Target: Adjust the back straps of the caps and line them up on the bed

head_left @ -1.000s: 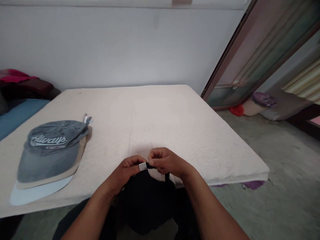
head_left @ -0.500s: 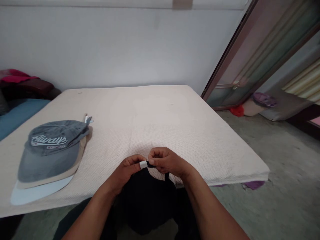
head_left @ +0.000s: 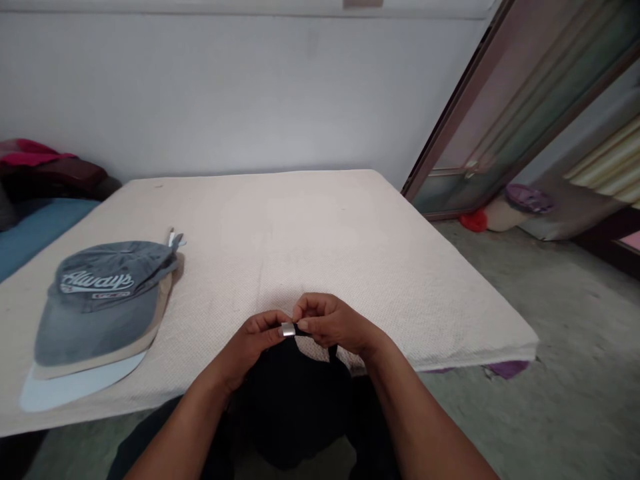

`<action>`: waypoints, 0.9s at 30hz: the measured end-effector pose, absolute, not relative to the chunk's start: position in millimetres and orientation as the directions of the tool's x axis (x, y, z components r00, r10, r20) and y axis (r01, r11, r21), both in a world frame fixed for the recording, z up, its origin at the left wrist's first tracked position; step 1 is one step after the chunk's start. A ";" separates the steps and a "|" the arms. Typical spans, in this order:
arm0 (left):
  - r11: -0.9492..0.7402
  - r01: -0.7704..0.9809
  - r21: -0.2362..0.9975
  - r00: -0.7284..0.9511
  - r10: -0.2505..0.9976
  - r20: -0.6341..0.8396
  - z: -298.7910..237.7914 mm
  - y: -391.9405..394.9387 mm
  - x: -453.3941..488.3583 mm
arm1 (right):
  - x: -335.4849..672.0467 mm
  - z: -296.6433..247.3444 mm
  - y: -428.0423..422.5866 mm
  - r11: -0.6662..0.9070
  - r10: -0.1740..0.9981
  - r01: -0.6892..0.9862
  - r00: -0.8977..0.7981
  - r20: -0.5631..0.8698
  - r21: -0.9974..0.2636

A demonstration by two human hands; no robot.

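Note:
A black cap hangs at the near edge of the covered table, its back opening facing up. My left hand is closed, thumb and fingers pinching the silver metal buckle on the cap's strap. Just beside it, my right hand pinches the black strap close to the buckle. The fingertips of both hands nearly meet. To the left lies a stack of caps: a grey cap with white "Always" lettering on top, a beige brim under it and a pale blue brim lowest.
A cream textured cloth covers the table, which stands against a white wall. Blue bedding and dark red items lie at the left. On the floor at right are a bin with a purple liner and a red bag.
The buckle has tilted slightly between my fingers and now shines silver. Both hands keep nearly the same place and grip; the right has shifted a touch left.

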State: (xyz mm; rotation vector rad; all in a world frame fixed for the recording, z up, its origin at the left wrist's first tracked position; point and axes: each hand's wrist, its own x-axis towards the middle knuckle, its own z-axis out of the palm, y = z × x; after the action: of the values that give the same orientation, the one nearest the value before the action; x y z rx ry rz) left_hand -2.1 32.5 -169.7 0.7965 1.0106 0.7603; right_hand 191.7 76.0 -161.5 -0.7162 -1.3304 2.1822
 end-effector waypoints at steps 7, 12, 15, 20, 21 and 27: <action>0.521 -0.253 0.815 0.374 0.830 -0.414 -173.0 31.7 0.1 | 188.7 -162.4 75.4 -0.383 0.668 -0.158 -0.727 -0.155 -0.910; 0.523 -0.284 0.803 0.356 0.836 -0.418 -174.1 32.0 2.7 | 187.4 -161.5 75.6 -0.352 0.698 -0.137 -0.698 -0.161 -0.926; 0.529 -0.288 0.798 0.359 0.832 -0.422 -173.5 32.6 1.9 | 188.4 -160.3 76.1 -0.327 0.706 -0.100 -0.687 -0.172 -0.940; 0.514 -0.268 0.815 0.362 0.838 -0.409 -170.5 33.5 0.4 | 189.6 -161.0 76.2 -0.329 0.685 -0.115 -0.713 -0.153 -0.937; 0.512 -0.268 0.816 0.368 0.837 -0.404 -170.0 33.7 0.5 | 189.4 -161.5 76.1 -0.335 0.687 -0.126 -0.711 -0.150 -0.934; 0.527 -0.276 0.804 0.410 0.821 -0.398 -169.9 34.3 1.0 | 187.2 -163.2 76.1 -0.325 0.674 -0.111 -0.723 -0.148 -0.939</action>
State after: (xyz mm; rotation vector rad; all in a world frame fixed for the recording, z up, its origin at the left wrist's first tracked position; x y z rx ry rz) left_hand 1.0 34.3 -169.9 0.7194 0.8906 0.7707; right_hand 187.2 76.1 -163.2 -0.7332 -1.4160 2.0848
